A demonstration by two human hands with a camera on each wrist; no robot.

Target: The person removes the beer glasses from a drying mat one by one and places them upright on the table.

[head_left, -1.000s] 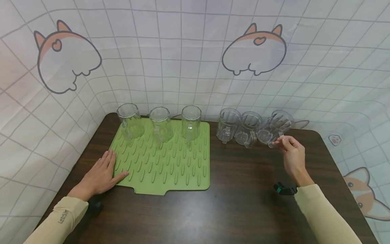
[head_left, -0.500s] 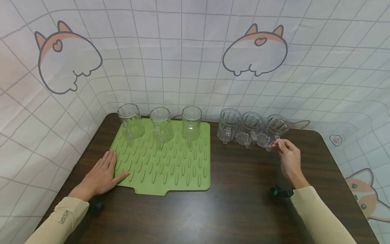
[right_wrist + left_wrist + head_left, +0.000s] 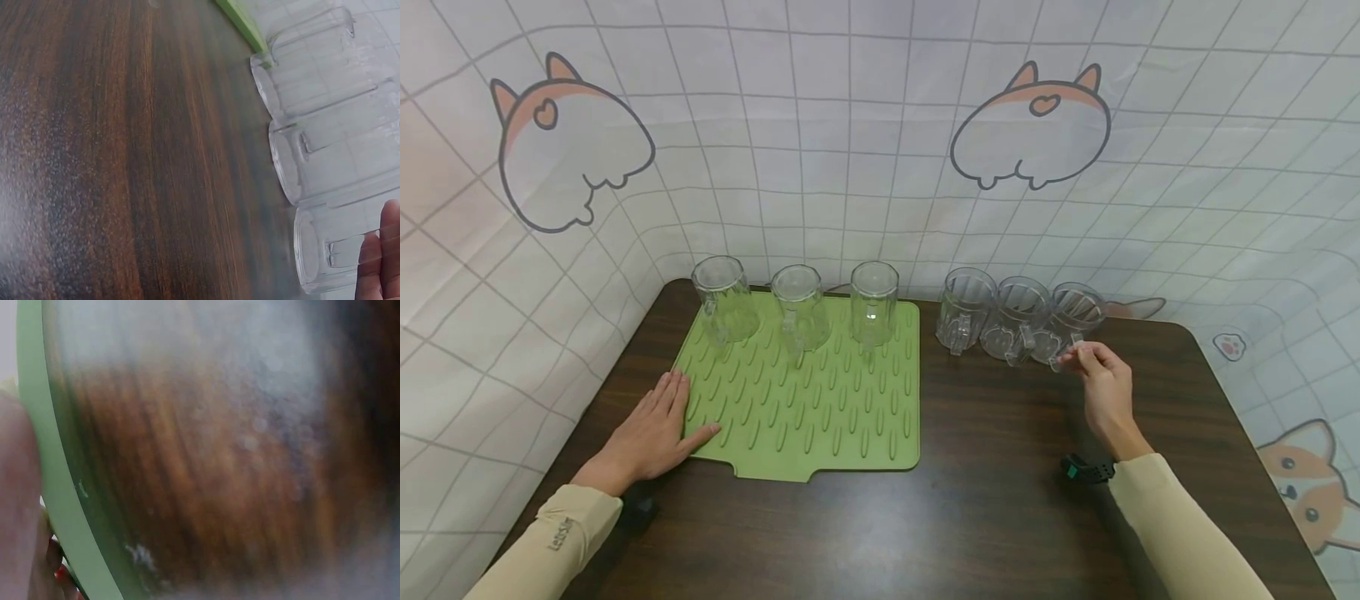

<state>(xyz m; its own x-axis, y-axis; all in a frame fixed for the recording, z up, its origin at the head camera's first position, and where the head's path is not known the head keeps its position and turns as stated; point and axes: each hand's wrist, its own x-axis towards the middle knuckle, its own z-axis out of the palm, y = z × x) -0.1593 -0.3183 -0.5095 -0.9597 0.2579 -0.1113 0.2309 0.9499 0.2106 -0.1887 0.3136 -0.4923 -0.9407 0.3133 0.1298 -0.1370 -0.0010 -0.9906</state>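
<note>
My left hand (image 3: 643, 437) lies flat over the left edge of a green ribbed drying mat (image 3: 820, 417), fingers straight. The mat also shows as a green strip (image 3: 40, 425) in the left wrist view. My right hand (image 3: 1108, 396) pinches the handle of the rightmost clear glass mug (image 3: 1077, 308). That mug (image 3: 312, 250) stands upright beside the middle mug (image 3: 1022, 304) of a row of three; the leftmost is another clear mug (image 3: 967, 304). In the right wrist view my fingertips (image 3: 370, 259) are at its handle. Whether the right two mugs touch cannot be told.
Along the mat's back edge stand three more clear mugs: a left one (image 3: 724, 300), a middle one (image 3: 800, 308) and a right one (image 3: 875, 304). The dark wooden table (image 3: 970, 500) ends at a white grid-patterned curtain (image 3: 880, 167) behind and at the sides.
My right hand has moved left with the rightmost mug, bringing it closer to the middle mug; its earlier tilt has lessened. My left hand has stayed in place on the mat.
</note>
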